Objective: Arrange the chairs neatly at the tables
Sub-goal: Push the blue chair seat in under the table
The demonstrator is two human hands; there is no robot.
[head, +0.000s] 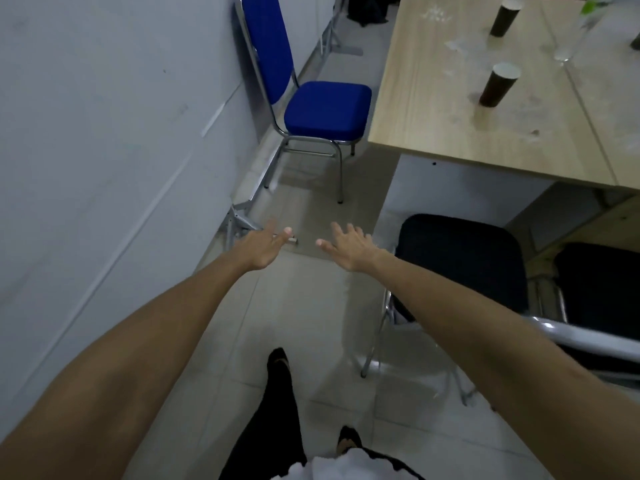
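Head view: both hands, left hand (265, 245) and right hand (348, 249), reach empty and spread toward the blue chair (327, 110), which stands askew beside the worktop (433, 109), likely to straighten it

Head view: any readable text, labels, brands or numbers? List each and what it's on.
None readable.
Dark paper cups on the table: no print visible.
Clear bottle: green label at the frame's top edge, too blurred and cropped to read.
Blue chair, black chair, wall: no markings.
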